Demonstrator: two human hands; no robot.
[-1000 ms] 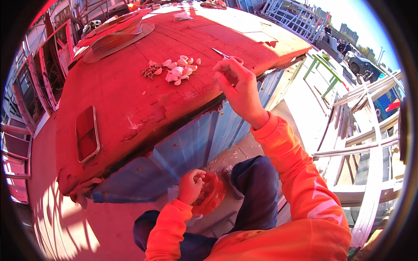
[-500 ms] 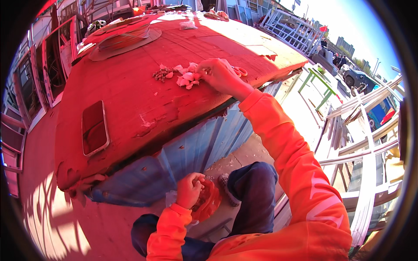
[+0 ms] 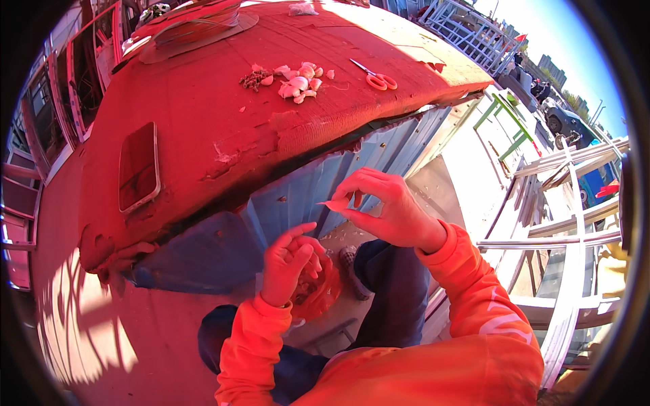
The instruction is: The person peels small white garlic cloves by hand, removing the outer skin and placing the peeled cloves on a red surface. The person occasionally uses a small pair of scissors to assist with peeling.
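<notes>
Raised in front of the blue corrugated side, my right hand (image 3: 380,204) pinches a small pointed garlic clove (image 3: 333,204) between thumb and fingertips. My left hand (image 3: 290,265) is lower and to the left, its fingers apart and holding nothing that I can see. Below and beside it is a red plastic bag (image 3: 321,292), partly covered by the hand; what it contains is hard to make out. On the red-covered tabletop (image 3: 223,128) lies a pile of garlic cloves (image 3: 298,86), with brown dry scraps (image 3: 254,80) at its left. Orange-handled scissors (image 3: 378,80) lie right of the pile.
A phone (image 3: 139,166) lies on the tabletop's left part. Farther back are a wound coil (image 3: 196,30) on a flat disc and a small clear packet (image 3: 302,9). My knees sit close under the table's ragged edge. Long pale frame strips (image 3: 572,271) stand at right.
My right hand has drawn back from the garlic pile toward me, carrying a clove, which uncovers the scissors. My left hand has risen slightly and its fingers have spread.
</notes>
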